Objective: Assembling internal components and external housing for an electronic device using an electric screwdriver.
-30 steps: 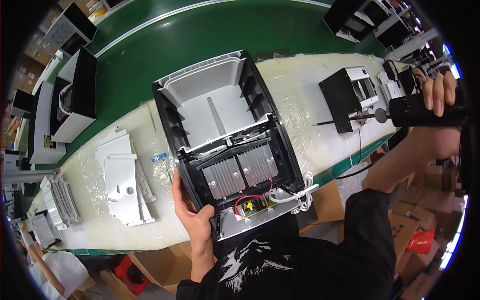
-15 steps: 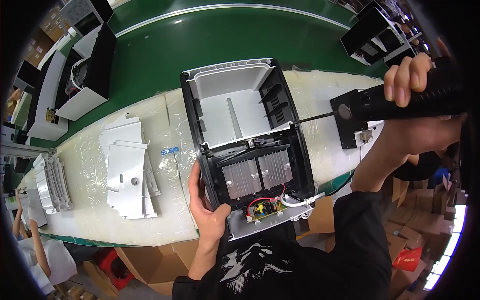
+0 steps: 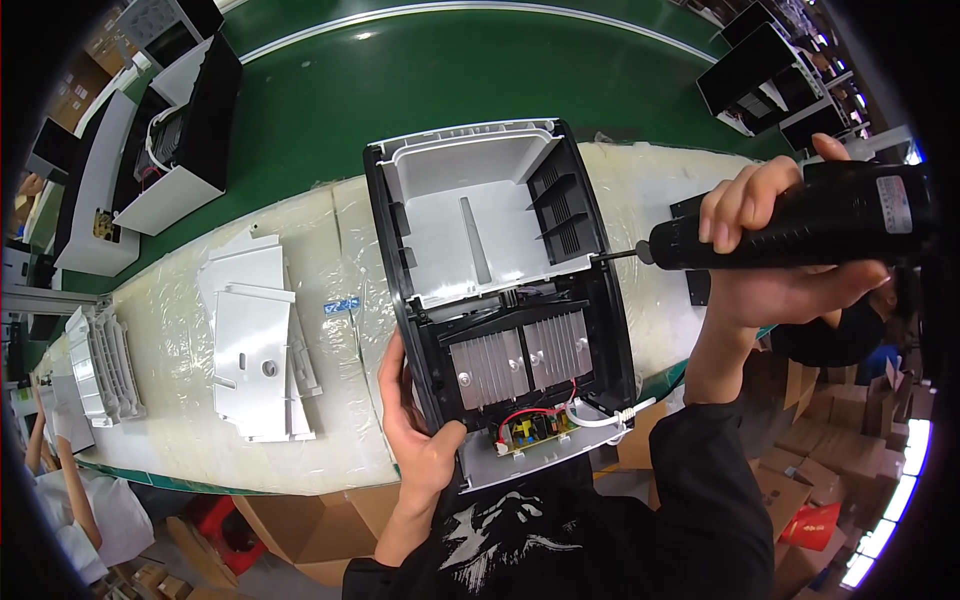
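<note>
An open black-and-white appliance housing [image 3: 466, 230] lies on the padded bench, tilted slightly. Its lower half holds finned metal heat sinks [image 3: 490, 368], a small circuit board [image 3: 532, 430] with red wires and a white cable [image 3: 597, 417]. My left hand [image 3: 424, 458] is closed on the housing's lower left edge, thumb on top and fingers along the side. My right hand [image 3: 768, 292] grips a black electric screwdriver [image 3: 850, 212] held sideways. Its thin bit reaches the housing's right wall, near the inner white tray's lower corner. The exact contact point is too small to make out.
White flat panels [image 3: 255, 350] are stacked left of the housing, with ribbed white parts [image 3: 100, 365] farther left. Similar housings [image 3: 180, 140] stand on the green conveyor [image 3: 400, 80]. A person in white [image 3: 95, 520] is at lower left. Cardboard boxes [image 3: 320, 525] sit below the bench.
My right hand and the screwdriver have moved left, nearer the housing, and less of the bit shows. My left hand keeps its hold; the housing sits slightly farther right and lower in view.
</note>
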`<state>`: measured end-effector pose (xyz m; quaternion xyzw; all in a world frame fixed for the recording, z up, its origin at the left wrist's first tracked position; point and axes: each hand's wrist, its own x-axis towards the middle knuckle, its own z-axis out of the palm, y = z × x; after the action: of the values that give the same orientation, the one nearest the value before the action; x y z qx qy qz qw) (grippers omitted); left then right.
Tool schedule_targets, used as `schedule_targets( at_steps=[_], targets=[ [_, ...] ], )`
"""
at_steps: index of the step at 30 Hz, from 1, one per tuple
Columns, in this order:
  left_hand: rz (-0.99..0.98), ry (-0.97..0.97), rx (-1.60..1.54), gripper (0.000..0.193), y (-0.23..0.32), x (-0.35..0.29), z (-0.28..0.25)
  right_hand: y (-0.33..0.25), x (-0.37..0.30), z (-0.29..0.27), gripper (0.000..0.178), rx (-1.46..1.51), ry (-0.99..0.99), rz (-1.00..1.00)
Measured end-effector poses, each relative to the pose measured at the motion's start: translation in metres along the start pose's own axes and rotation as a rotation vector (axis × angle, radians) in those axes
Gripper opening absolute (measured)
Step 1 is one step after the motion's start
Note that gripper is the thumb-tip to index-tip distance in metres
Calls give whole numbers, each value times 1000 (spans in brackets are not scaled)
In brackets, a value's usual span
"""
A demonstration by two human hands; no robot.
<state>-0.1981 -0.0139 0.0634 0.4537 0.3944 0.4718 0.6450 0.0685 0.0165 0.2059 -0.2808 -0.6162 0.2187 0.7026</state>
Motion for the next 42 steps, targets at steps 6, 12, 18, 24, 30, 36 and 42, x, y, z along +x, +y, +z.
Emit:
schedule_targets(
  at_steps=[6,12,18,24,30,36,42],
  targets=[
    [-23,-11,-23,90,4,0,2,11,-13,-2,96,-55,66,113],
    [-30,16,-12,91,4,2,5,17,-17,2,99,53,217,137],
    [-48,16,12,90,8,3,7,21,-20,3,101,-1,225,136],
    [-61,37,30,90,10,6,12,28,-25,0,103,28,226,189],
    [-86,56,39,90,13,9,19,41,-22,-7,104,76,242,227],
    [-82,67,80,90,13,10,22,51,-23,-10,103,171,235,190],
    [-73,74,84,90,11,11,23,58,-25,-16,98,251,184,194]
  ],
)
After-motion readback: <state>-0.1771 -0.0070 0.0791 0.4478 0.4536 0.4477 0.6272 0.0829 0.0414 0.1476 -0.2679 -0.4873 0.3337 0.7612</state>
